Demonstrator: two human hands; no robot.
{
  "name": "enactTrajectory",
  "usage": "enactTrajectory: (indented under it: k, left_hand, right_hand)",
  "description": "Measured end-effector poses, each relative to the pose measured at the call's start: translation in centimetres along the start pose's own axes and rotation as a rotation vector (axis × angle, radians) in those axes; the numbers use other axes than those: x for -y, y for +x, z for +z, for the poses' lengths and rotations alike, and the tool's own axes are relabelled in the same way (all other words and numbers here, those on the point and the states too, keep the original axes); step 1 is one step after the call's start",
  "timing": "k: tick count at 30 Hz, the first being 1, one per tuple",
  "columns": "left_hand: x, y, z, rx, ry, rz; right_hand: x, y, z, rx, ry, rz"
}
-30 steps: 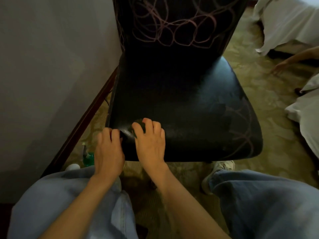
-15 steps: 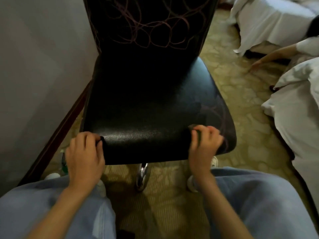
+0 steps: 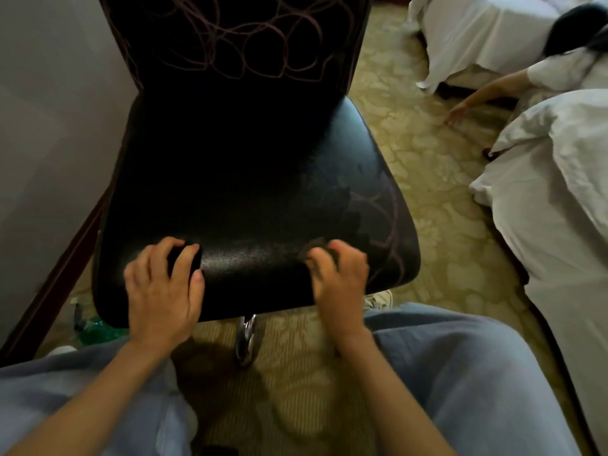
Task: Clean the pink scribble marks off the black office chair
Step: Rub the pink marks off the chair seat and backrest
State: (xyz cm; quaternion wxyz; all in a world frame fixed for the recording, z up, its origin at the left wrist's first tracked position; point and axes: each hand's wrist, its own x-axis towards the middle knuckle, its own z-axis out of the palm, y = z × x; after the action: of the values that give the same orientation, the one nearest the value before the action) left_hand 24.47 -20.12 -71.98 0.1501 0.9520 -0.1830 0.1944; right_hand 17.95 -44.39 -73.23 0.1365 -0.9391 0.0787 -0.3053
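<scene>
The black office chair (image 3: 250,179) stands in front of me, seat towards my knees. Pink scribble marks (image 3: 230,37) cover its backrest, and fainter pink loops (image 3: 385,218) run over the seat's right side. My left hand (image 3: 164,284) rests on the front left of the seat, fingers and thumb curled round a dark wad (image 3: 185,258) that looks like a cloth. My right hand (image 3: 339,274) is blurred at the front right of the seat, just left of the loops. Its curled fingers press a dark cloth (image 3: 317,246) onto the leather.
A grey wall with a dark wooden skirting runs close along the left. A green bottle (image 3: 95,327) lies on the carpet under the seat's left corner. The chrome chair base (image 3: 246,337) shows between my knees. White beds (image 3: 559,199) and another person (image 3: 533,77) are at the right.
My right hand slid from beside the left hand across to the seat's front right. My left hand moved from the front edge up onto the seat top.
</scene>
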Motion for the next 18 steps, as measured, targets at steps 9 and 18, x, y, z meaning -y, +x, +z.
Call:
enactTrajectory:
  k: [9,18]
  left_hand:
    - [1.3,0.8,-0.9,0.062,0.004,0.024]
    - [0.7,1.1,-1.9,0.029,-0.042,0.008]
  right_hand:
    - [-8.1,-0.9,-3.0,-0.244,0.051,0.376]
    - [5.4,-5.5,-0.1,0.066,0.087,-0.144]
